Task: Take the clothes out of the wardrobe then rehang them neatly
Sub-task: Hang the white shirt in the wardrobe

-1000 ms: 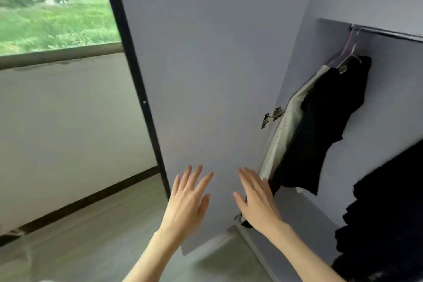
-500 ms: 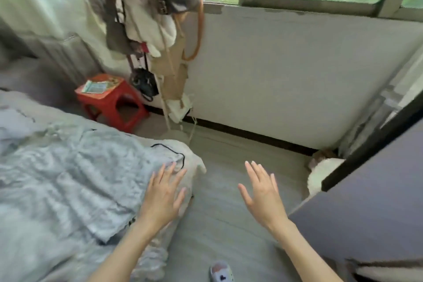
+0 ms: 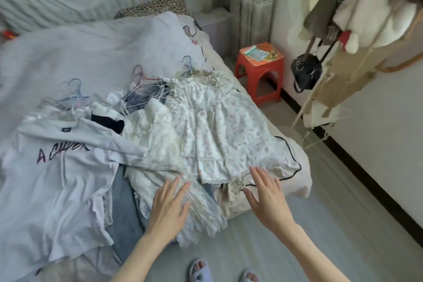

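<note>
From my head camera, looking down, my left hand (image 3: 168,207) is spread flat with straight fingers low in the middle of the frame, over the lacy edge of the pile of clothes (image 3: 160,139), holding nothing; whether it touches the fabric I cannot tell. My right hand (image 3: 266,199) is just as open, fingers straight and slightly apart, near the hem of the floral dress (image 3: 219,130) at the bed's corner, also holding nothing. The clothes lie heaped across the bed (image 3: 91,48), which fills the left and centre of the frame: a white T-shirt (image 3: 57,167) with dark lettering at the left, the floral dress at the centre right, and several hangers (image 3: 75,95) poking out at the pile's upper edge. A red stool (image 3: 261,68) stands on the floor at the upper right of centre, beside the bed. At the far upper right a coat rack (image 3: 357,7) carries pale garments and a small black bag (image 3: 305,73). My slippers (image 3: 200,270) show at the bottom edge.
</note>
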The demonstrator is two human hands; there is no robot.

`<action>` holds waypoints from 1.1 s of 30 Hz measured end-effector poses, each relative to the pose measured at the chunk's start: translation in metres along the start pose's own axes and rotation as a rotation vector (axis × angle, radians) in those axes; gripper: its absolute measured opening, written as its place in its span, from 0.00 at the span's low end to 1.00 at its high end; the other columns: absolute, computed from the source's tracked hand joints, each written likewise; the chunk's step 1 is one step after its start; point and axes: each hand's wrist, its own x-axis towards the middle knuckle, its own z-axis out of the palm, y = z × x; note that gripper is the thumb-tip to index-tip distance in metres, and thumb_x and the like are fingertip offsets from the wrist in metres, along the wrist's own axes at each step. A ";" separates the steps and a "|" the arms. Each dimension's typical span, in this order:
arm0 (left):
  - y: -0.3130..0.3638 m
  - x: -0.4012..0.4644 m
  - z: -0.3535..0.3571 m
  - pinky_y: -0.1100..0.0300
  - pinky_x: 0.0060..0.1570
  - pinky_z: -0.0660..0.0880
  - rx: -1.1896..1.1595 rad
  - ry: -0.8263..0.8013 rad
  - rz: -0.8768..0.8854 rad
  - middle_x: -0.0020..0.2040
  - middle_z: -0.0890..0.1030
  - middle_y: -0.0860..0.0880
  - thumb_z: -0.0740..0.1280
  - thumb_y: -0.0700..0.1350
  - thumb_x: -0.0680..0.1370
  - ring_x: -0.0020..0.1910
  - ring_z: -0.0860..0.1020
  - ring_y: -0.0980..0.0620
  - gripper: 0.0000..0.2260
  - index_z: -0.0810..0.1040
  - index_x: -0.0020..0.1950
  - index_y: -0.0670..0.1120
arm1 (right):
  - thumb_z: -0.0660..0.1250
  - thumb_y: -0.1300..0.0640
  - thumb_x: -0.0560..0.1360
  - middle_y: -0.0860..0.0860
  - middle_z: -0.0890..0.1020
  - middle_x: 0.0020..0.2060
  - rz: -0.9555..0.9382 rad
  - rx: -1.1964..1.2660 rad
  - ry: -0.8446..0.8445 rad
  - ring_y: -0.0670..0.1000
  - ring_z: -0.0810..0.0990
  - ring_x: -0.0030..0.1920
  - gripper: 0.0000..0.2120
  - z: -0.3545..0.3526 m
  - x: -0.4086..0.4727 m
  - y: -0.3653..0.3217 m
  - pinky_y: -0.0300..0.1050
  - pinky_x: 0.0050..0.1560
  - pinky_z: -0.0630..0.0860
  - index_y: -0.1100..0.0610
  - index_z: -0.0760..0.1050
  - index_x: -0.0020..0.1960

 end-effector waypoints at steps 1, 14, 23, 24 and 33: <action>-0.011 -0.006 -0.001 0.49 0.71 0.49 -0.007 -0.024 -0.052 0.75 0.57 0.47 0.40 0.60 0.72 0.75 0.51 0.44 0.33 0.61 0.74 0.51 | 0.53 0.46 0.80 0.48 0.53 0.75 -0.033 -0.006 -0.036 0.48 0.46 0.76 0.28 0.006 0.008 -0.011 0.47 0.73 0.42 0.51 0.46 0.76; -0.186 -0.021 -0.009 0.54 0.72 0.48 -0.133 -0.038 -0.452 0.76 0.54 0.47 0.35 0.63 0.70 0.76 0.48 0.47 0.37 0.57 0.75 0.51 | 0.49 0.41 0.79 0.49 0.54 0.75 -0.307 -0.120 -0.313 0.49 0.48 0.76 0.30 0.113 0.129 -0.160 0.48 0.73 0.42 0.51 0.45 0.76; -0.390 0.025 -0.031 0.42 0.47 0.76 -0.178 -0.137 -0.562 0.57 0.79 0.40 0.58 0.48 0.72 0.55 0.78 0.35 0.18 0.73 0.60 0.47 | 0.57 0.48 0.79 0.51 0.63 0.73 -0.284 -0.084 -0.429 0.51 0.59 0.73 0.27 0.220 0.245 -0.324 0.50 0.73 0.54 0.54 0.55 0.75; -0.416 0.031 -0.030 0.42 0.45 0.77 -0.169 -0.112 -0.569 0.56 0.79 0.40 0.61 0.47 0.71 0.54 0.79 0.35 0.17 0.71 0.59 0.48 | 0.57 0.49 0.79 0.51 0.63 0.72 -0.299 -0.073 -0.442 0.52 0.60 0.72 0.26 0.231 0.259 -0.343 0.49 0.72 0.55 0.54 0.56 0.75; -0.589 0.098 -0.001 0.41 0.70 0.50 -0.124 -0.152 -0.691 0.77 0.46 0.46 0.55 0.53 0.81 0.75 0.46 0.43 0.27 0.48 0.76 0.53 | 0.59 0.53 0.79 0.58 0.67 0.69 -0.372 -0.147 -0.479 0.57 0.65 0.69 0.26 0.354 0.417 -0.479 0.48 0.67 0.61 0.60 0.59 0.73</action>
